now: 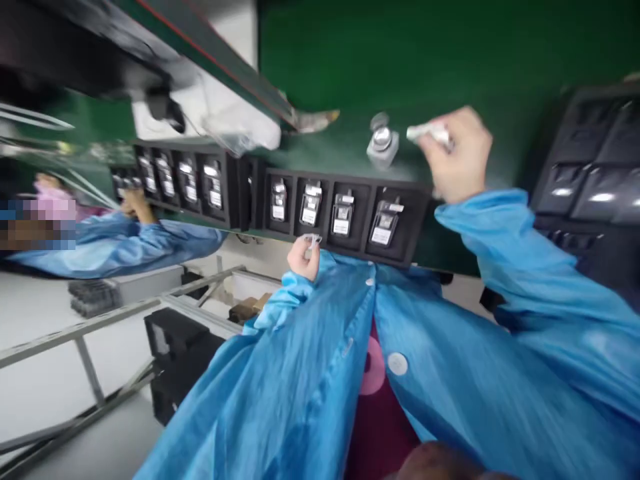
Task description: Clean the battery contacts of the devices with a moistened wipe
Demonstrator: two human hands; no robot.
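Two black trays lie end to end along the near edge of the green bench (450,53). The near tray (350,213) holds four small labelled parts in a row; the far tray (185,177) holds more of the same. A third, larger dark tray (590,173) sits at the far right, its pockets shiny and blurred.

The right hand (457,160) is up over the bench, just beyond the near tray's right end. It is closed around a small white piece (427,132) that sticks out toward a squat bottle (383,143) with a metal cap. The piece's tip is just beside the bottle, and blur hides whether they touch.

The left hand (303,257) is low, at the near tray's front edge, below the second part (310,207). It pinches a small clear bit (313,239) between fingertips. That bit is just beside the tray rim, apart from the parts.

A co-worker's hand (133,203) rests at the far tray's left end, well apart from both.

The risks, as I judge them: the bottle stands free near the tray, so a careless sweep of the right hand could tip it onto the parts. The clear bit is tiny and held only at the tips; a loosened pinch would drop it off the bench edge into the lap. The view is smeared by motion, so fine placement looks hard to check.
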